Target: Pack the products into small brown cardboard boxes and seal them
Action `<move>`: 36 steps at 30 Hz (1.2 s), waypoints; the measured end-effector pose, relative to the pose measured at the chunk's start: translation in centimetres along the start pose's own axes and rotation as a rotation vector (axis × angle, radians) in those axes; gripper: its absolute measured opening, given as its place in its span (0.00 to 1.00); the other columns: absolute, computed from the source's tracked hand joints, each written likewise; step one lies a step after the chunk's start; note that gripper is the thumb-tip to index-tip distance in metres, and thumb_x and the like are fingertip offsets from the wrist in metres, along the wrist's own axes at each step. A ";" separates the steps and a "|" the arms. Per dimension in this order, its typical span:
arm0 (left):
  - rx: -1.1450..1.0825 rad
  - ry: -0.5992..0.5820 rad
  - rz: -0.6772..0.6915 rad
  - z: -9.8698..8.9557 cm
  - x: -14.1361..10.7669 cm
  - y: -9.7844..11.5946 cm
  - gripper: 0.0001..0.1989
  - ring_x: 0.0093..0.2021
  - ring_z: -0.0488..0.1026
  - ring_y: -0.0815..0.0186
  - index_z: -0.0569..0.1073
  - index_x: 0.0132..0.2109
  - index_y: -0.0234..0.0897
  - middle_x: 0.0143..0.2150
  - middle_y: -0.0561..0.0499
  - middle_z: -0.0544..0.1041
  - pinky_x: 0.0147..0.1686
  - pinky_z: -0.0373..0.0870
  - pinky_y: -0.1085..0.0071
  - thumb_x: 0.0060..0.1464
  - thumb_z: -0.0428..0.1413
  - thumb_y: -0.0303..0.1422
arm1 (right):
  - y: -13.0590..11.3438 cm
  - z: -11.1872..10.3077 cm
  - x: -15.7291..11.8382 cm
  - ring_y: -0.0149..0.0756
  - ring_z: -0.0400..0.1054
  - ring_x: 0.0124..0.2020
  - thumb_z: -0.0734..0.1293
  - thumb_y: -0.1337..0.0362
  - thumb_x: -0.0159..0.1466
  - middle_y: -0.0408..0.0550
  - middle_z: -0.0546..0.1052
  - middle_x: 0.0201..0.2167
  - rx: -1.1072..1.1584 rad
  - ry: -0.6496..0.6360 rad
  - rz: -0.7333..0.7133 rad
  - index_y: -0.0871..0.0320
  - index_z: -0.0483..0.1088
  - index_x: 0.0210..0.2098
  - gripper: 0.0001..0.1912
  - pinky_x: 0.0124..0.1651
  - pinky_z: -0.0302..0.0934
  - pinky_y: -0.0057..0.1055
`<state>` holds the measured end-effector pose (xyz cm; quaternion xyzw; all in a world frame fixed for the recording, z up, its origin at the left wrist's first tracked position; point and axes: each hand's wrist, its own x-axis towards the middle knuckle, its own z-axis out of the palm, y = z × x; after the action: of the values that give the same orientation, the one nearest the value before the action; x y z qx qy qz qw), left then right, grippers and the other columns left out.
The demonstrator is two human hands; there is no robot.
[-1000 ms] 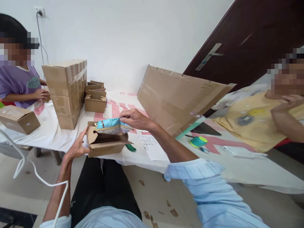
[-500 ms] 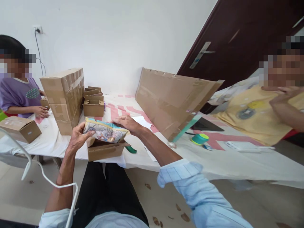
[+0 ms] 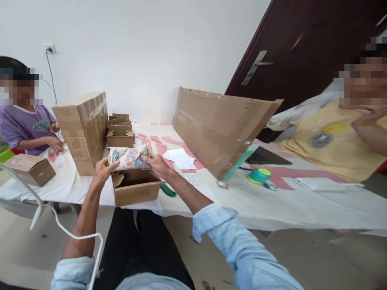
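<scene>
A soft printed pouch (image 3: 128, 158) is stretched between my two hands, just above and behind an open cardboard box (image 3: 137, 194) at the table's near edge. My left hand (image 3: 104, 171) grips its left end, thumb on the front. At the right end, my right hand (image 3: 157, 164) has its fingers closed on the pouch. One flap of the box stands inside its left part; the bottom of the box is hidden. A green curved object (image 3: 168, 190) lies just right of the box.
Stacked closed cartons (image 3: 79, 139) and small open boxes (image 3: 119, 139) stand behind at the left. A large cardboard sheet (image 3: 220, 125) leans behind white papers (image 3: 179, 158). A green-and-teal tape roll (image 3: 259, 175) lies right. Persons sit at both sides.
The pouch has turned flatter, its printed face now showing more fully. My right hand has moved from its top edge to its right end, uncovering more of the open box.
</scene>
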<state>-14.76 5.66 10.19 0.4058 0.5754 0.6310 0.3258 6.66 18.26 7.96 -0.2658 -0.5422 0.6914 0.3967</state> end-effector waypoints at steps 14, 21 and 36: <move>0.013 -0.042 -0.101 -0.4 1.1 -1.5 0.35 0.23 0.81 0.61 0.78 0.40 0.33 0.29 0.45 0.85 0.19 0.61 0.76 0.29 0.78 0.51 | 0.9 -0.5 1.3 0.39 0.79 0.30 0.80 0.46 0.59 0.48 0.83 0.29 -0.067 0.063 0.084 0.58 0.78 0.34 0.21 0.29 0.77 0.32; -0.124 0.002 0.116 -0.1 0.4 1.1 0.34 0.27 0.79 0.67 0.76 0.41 0.37 0.33 0.52 0.84 0.25 0.71 0.75 0.31 0.78 0.51 | -2.1 -0.3 2.0 0.46 0.80 0.39 0.79 0.34 0.54 0.47 0.82 0.29 -0.134 0.068 -0.265 0.57 0.81 0.36 0.31 0.40 0.76 0.37; -0.151 -0.023 0.334 0.2 -0.4 2.8 0.29 0.31 0.76 0.67 0.75 0.37 0.39 0.32 0.54 0.81 0.34 0.76 0.71 0.33 0.80 0.47 | -7.0 -0.7 -1.9 0.47 0.79 0.44 0.84 0.40 0.48 0.49 0.85 0.37 -0.327 -0.206 -0.285 0.58 0.84 0.36 0.29 0.49 0.75 0.39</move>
<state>-14.26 5.02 12.86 0.4772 0.4472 0.7131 0.2526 10.05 17.71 14.35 -0.1753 -0.7165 0.5550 0.3845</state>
